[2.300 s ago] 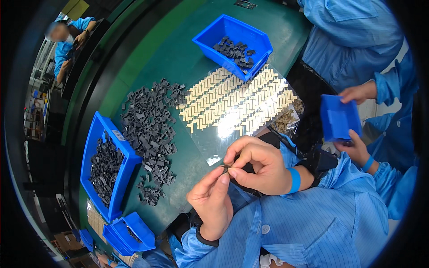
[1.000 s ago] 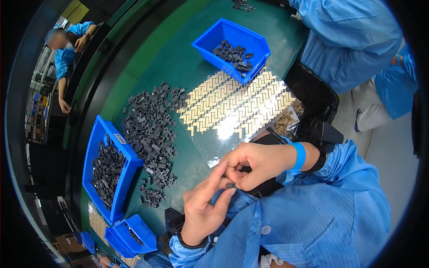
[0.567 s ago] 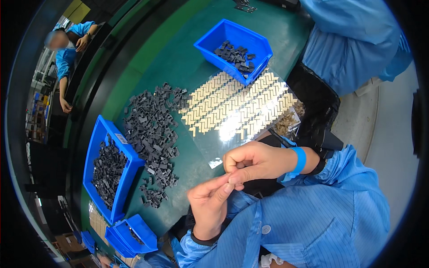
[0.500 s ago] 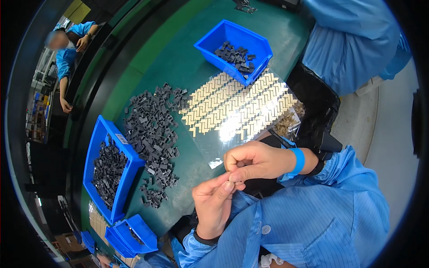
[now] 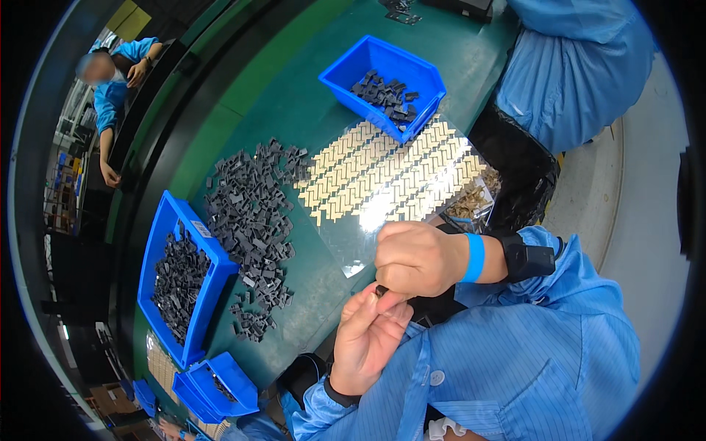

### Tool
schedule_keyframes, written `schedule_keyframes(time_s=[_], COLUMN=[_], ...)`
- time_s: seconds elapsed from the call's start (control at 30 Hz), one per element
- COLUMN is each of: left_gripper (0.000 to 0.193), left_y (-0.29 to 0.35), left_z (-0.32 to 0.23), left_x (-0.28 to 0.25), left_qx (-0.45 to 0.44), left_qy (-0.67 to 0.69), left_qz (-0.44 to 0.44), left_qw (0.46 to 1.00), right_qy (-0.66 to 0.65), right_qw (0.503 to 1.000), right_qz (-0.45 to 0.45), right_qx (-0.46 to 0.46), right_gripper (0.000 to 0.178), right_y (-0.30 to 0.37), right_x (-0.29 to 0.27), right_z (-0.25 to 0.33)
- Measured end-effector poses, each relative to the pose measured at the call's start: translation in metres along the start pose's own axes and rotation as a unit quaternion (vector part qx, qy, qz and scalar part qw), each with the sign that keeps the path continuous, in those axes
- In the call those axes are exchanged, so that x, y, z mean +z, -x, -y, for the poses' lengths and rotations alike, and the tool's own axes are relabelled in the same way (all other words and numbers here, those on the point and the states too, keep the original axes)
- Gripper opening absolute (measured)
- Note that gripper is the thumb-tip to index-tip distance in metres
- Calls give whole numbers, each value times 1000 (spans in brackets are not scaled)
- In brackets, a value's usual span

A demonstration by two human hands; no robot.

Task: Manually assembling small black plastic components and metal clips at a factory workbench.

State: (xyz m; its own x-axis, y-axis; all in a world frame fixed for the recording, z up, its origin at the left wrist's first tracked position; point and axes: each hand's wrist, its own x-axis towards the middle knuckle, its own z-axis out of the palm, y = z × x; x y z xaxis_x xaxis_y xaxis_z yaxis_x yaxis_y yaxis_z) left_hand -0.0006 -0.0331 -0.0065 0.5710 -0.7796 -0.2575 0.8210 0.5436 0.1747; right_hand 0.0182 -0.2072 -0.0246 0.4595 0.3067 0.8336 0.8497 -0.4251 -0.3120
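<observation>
Pinched between the thumb and fingers of my left hand (image 5: 368, 338) is a small black plastic piece (image 5: 381, 291), held in front of my body. My right hand (image 5: 419, 257) is turned knuckles up with its fingers curled closed, right against that piece. Its fingertips are hidden, so whatever they grip does not show. Beyond my hands lies a clear sheet (image 5: 349, 250) bearing rows of pale gold, angled adhesive pieces (image 5: 390, 169). To its left a loose heap of similar black plastic pieces (image 5: 250, 228) spreads over the green table (image 5: 309, 323).
A blue bin (image 5: 434, 73) with some black pieces overlaps the sheet's far edge. Another blue bin (image 5: 151, 272), fuller, stands left of the heap, with smaller blue bins (image 5: 235, 378) nearer. Peeled scraps (image 5: 471, 202) lie beside the sheet. Co-workers in blue sit at far right and far left.
My right hand has rolled over from a thumb-and-finger pinch to knuckles up. My left hand has shifted slightly right, and the black piece now shows between its fingers.
</observation>
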Motion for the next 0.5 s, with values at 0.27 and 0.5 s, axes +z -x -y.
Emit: schedule_keyframes(time_s=[0.27,0.5], left_gripper=[17,36], left_y=[32,99], left_z=[-74,-201], left_x=[25,20], left_qx=[397,552], left_qy=[-302,-650], left_qz=[-54,-374], left_qw=[865,364], right_qy=[-27,74], right_qw=[996,978], right_qz=[-16,7], right_qx=[78,195], right_gripper=[24,13], right_y=[5,12], right_x=[-24,-54], right_z=[-7,-12])
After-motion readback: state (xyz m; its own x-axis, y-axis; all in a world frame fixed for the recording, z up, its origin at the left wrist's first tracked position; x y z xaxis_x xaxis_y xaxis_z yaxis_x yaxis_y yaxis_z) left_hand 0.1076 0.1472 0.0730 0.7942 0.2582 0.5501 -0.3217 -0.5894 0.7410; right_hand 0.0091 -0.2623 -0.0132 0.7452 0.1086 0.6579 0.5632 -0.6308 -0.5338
